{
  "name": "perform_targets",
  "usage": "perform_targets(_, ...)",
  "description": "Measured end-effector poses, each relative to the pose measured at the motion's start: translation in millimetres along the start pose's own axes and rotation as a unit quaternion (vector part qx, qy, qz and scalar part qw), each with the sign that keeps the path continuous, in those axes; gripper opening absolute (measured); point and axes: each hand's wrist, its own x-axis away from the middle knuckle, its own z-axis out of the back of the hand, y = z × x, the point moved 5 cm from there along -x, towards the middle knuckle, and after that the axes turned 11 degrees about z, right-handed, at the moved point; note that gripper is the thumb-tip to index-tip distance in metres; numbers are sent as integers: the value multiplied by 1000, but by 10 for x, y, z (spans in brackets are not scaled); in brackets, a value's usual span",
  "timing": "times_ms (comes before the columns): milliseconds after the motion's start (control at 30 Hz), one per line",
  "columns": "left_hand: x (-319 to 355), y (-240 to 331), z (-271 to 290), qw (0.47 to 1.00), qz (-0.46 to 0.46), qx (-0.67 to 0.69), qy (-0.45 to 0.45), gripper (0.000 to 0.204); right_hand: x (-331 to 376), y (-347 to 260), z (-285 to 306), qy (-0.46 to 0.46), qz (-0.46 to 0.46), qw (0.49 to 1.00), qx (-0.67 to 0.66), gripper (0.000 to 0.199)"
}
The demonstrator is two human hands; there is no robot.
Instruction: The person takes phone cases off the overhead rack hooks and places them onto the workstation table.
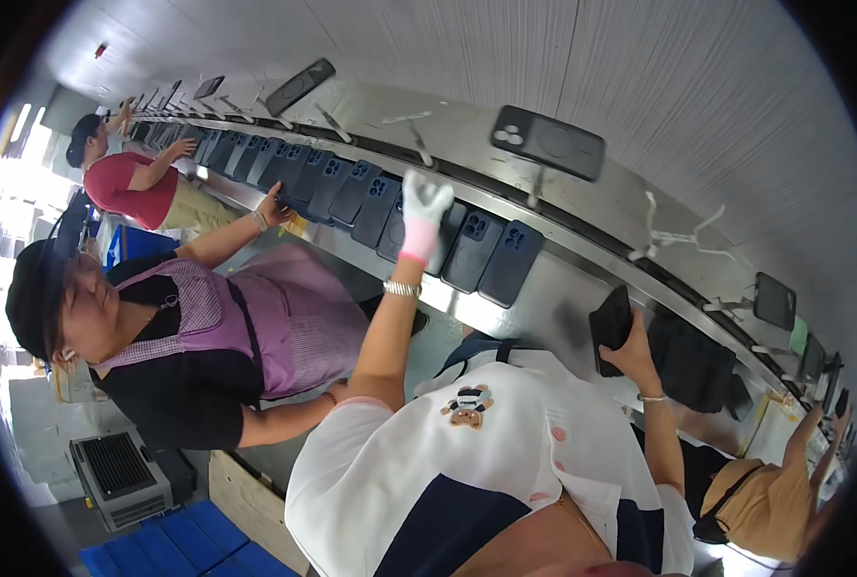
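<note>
A person in a white top reaches up to a long steel desk (pixel 544 298) that curves across the frame, lined with a row of dark blue phone cases (pixel 419 216) lying edge to edge. The left hand (pixel 422 207), in a white glove with a pink cuff, rests on the row near its right end, its fingers (pixel 434 192) slightly spread and touching the cases rather than wrapped around any one; a metal watch band circles that wrist. The right hand (pixel 630 351), bare and wearing a thin bracelet, is clamped on a single black phone case (pixel 610 327), held upright just beside a stack of black cases (pixel 693 365) on the desk. Above the row, more cases hang on a line of metal hooks (pixel 674 231), among them a dark case (pixel 548 142) set well above the gloved hand. To the left, a co-worker in a lilac apron (pixel 284 317) and dark cap stretches one hand (pixel 275 207) to the same row of blue cases, and farther along a person in a red shirt (pixel 126 188) works at the line. At lower right another worker in a tan top (pixel 770 500) raises an arm; what that hand holds cannot be made out near the dark rim.
</note>
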Motion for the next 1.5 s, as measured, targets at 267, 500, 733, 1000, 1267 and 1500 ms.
perform_targets(267,-868,733,-397,986,-77,44,-140,58,-1242,-2243,357,59,369,877,-301,98)
perform_targets(500,-420,698,-1272,933,-11,57,-355,40,-1620,-2169,816,91,217,959,-160,75)
perform_targets(733,293,552,-2006,888,-15,40,-457,24,-1170,-2005,1260,151,231,960,52,89)
perform_targets(1000,963,229,-2951,898,-135,-93,-409,37,-1187,-1761,1392,-13,213,894,394,78)
perform_targets(1267,1224,-521,-2830,882,86,-14,-463,46,-495,-1368,2472,139,161,933,291,95)
perform_targets(1500,613,-384,-1203,952,59,-15,-301,40,-12,-1184,2414,232,195,951,-66,85)
